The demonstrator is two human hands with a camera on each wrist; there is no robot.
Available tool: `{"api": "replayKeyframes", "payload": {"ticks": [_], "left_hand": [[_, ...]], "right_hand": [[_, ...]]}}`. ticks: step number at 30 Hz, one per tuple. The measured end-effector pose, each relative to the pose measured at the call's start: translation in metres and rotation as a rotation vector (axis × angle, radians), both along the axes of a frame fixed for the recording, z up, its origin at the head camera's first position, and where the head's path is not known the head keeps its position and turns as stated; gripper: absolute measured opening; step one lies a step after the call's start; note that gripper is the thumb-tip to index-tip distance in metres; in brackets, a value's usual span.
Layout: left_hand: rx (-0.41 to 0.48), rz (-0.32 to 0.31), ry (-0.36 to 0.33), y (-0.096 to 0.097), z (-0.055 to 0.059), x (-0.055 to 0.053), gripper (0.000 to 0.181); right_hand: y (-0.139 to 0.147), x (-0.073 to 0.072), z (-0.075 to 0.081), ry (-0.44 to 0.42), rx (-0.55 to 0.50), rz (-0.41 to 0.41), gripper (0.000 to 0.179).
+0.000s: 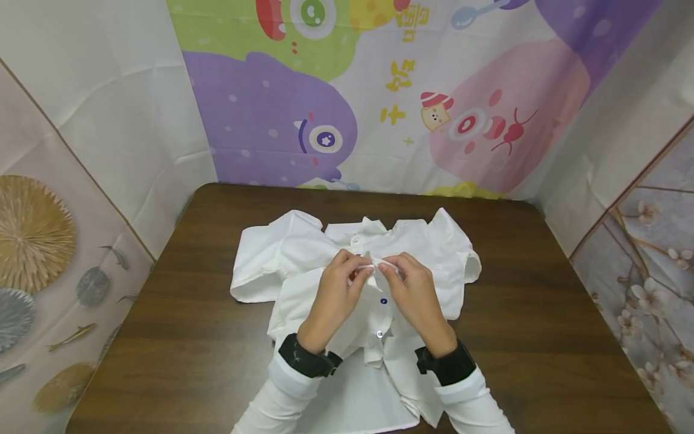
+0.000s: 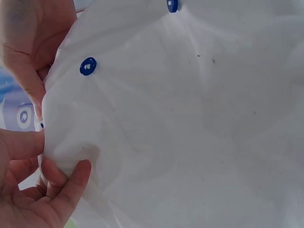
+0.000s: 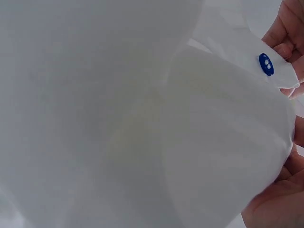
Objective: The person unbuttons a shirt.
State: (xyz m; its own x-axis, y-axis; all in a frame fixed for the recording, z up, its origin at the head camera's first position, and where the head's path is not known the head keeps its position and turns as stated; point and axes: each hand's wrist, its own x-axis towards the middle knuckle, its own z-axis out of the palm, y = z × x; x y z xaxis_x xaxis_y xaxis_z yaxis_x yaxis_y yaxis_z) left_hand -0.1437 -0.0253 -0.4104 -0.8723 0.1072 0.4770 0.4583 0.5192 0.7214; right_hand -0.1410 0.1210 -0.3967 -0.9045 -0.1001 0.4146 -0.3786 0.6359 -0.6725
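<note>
The person's left hand [image 1: 333, 295] and right hand [image 1: 414, 292] each pinch a bit of the front opening of a white, short-sleeved, collared cloth shirt [image 1: 298, 301], their fingertips almost meeting. The shirt lies front up beneath both hands on a dark brown wood-grain table [image 1: 190, 349]. Its collar sits just beyond the fingertips; one short sleeve spreads out left of the left hand, its cuff gaping, the other right of the right hand. The fabric is soft and rumpled, pulled into folds near the grip. A round, glossy blue button [image 1: 384, 301] shows between the hands, another button [image 1: 379, 334] nearer the wrists, and below them the front parts, baring the inside of the back.
</note>
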Motion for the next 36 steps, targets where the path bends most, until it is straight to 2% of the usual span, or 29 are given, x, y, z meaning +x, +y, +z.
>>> {"api": "replayKeyframes", "payload": {"ticks": [10, 18, 36], "left_hand": [[0.01, -0.038, -0.008, -0.0029, -0.0021, 0.0004, 0.013], [0.007, -0.07, -0.012, -0.0044, -0.0028, 0.0012, 0.013], [-0.002, -0.087, 0.045, -0.0041, -0.0091, 0.001, 0.007]], "right_hand": [[0.0009, -0.0015, -0.0014, -0.079, -0.027, 0.013, 0.021], [0.0014, -0.0022, -0.0033, -0.086, -0.03, 0.031, 0.021], [0.0028, -0.0019, -0.0059, -0.115, -0.054, 0.053, 0.021]]}}
